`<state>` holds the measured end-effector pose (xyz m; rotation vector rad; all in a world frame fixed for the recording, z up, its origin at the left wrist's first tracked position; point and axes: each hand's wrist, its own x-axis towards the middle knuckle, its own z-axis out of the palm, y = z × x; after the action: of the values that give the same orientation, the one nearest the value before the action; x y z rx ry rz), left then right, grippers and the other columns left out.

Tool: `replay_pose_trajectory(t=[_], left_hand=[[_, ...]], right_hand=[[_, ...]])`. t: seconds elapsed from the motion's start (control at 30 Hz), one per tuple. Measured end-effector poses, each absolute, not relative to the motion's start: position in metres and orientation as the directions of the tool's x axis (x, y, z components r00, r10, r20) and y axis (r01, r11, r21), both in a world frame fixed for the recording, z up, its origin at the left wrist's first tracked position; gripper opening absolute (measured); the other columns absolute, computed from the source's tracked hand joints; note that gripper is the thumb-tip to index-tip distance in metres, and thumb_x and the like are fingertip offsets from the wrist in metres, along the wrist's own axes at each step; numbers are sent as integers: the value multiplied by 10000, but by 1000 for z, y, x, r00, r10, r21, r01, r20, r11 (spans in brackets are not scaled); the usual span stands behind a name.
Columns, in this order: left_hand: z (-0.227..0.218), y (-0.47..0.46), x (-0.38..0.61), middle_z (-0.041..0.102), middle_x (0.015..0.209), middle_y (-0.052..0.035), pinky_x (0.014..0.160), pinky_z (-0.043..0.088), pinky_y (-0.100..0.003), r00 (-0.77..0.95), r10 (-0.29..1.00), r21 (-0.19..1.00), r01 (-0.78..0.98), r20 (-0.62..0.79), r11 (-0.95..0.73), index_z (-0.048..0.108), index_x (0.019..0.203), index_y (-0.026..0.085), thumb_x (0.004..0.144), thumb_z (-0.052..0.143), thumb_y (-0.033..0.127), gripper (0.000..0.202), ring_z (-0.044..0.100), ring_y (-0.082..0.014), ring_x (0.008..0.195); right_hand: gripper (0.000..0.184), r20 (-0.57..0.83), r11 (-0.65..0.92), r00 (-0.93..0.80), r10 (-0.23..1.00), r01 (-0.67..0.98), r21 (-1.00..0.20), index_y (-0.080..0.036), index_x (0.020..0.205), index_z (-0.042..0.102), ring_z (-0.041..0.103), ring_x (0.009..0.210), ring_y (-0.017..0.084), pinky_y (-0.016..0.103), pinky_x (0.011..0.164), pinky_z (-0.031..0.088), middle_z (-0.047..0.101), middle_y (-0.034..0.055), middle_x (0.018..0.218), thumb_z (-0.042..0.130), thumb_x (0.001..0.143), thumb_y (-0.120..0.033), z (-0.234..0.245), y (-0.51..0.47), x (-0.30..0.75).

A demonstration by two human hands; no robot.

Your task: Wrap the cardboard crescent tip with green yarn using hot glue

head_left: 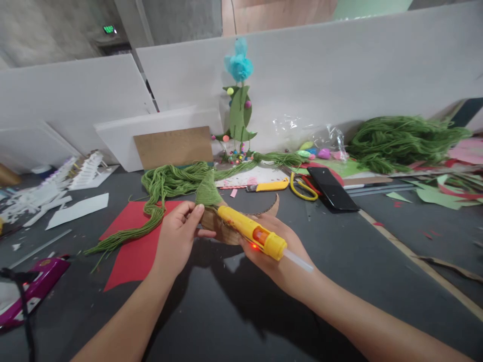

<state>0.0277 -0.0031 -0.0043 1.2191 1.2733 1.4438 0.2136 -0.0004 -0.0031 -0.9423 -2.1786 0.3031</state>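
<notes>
The left hand (177, 236) pinches the yarn-wrapped cardboard cone (211, 201) above the desk (234, 311), steadying it; the right hand (277, 249) grips the yellow glue gun (251, 232), nozzle touching the cone's yarn.

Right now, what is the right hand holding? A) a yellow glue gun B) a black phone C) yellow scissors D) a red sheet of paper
A: the right hand grips a yellow glue gun with a clear glue stick out the back, its nozzle at the yarn-wrapped cardboard piece that the left hand pinches.
</notes>
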Motion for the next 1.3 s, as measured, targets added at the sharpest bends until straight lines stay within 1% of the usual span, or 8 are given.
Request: replay_pose_trajectory(t=[0.43, 0.57, 0.67, 0.83, 0.93, 1.03, 1.17, 1.3], left_hand=[[-4, -1, 25, 467, 594, 57, 519, 583, -235, -230, 964, 991, 18, 136, -136, 544, 663, 160, 775, 599, 361, 237, 520, -80, 550], [-5, 5, 20, 439, 601, 57, 533, 585, -244, -257, 954, 988, 32, 155, -151, 550, 671, 155, 759, 606, 372, 241, 497, -81, 559], [-8, 11, 13, 428, 591, 61, 545, 581, -242, -294, 942, 987, 54, 162, -153, 536, 655, 154, 749, 609, 367, 244, 485, -79, 553], [-10, 19, 3, 370, 561, 78, 526, 581, -233, -386, 902, 981, 51, 190, -185, 527, 658, 154, 739, 618, 356, 236, 447, -61, 498], [-8, 18, 4, 364, 548, 82, 522, 590, -250, -412, 887, 977, 33, 207, -212, 533, 653, 151, 724, 634, 353, 237, 420, -56, 473], [-6, 13, 9, 363, 545, 81, 550, 599, -268, -371, 904, 976, 25, 211, -218, 541, 656, 152, 737, 628, 349, 230, 415, -57, 474], [-2, 3, 21, 421, 566, 64, 527, 588, -248, -294, 937, 981, 21, 190, -193, 550, 658, 163, 761, 612, 344, 218, 455, -70, 503], [-1, -11, 37, 528, 636, 32, 512, 566, -241, -176, 979, 995, 9, 101, -101, 578, 718, 178, 781, 588, 369, 202, 555, -114, 582]], right_hand=[[190, 476, 578, -337, 812, 574, -580, -203, 597, 436, 493, 539, 138, 275, 563, 391, 525, -2, 575, 491, 778, -209, -3, 6, 220], [189, 533, 613, -333, 778, 588, -527, -213, 607, 393, 474, 581, 154, 303, 608, 392, 494, 3, 599, 489, 770, -216, 0, 8, 221], [107, 551, 745, -505, 664, 508, -432, -212, 666, 430, 485, 673, 180, 338, 688, 406, 513, 18, 670, 521, 721, -222, 2, 1, 216], [155, 326, 886, -829, 455, 386, -256, -190, 757, 520, 478, 785, 206, 412, 904, 367, 553, 49, 779, 592, 705, -316, -10, -15, 205], [185, 239, 898, -867, 437, 403, -177, -175, 787, 560, 476, 814, 221, 444, 993, 298, 561, 59, 785, 618, 695, -324, -20, -17, 203], [270, 206, 879, -863, 461, 412, -239, -166, 828, 584, 483, 847, 230, 441, 966, 329, 571, 64, 829, 671, 633, -330, -19, -15, 205], [213, 354, 839, -776, 523, 395, -373, -156, 906, 599, 501, 865, 209, 359, 819, 418, 581, 73, 893, 619, 732, -278, -7, -11, 209], [107, 598, 752, -476, 645, 534, -386, -131, 854, 585, 496, 797, 201, 332, 706, 422, 558, 84, 828, 513, 843, -210, -2, -5, 213]])
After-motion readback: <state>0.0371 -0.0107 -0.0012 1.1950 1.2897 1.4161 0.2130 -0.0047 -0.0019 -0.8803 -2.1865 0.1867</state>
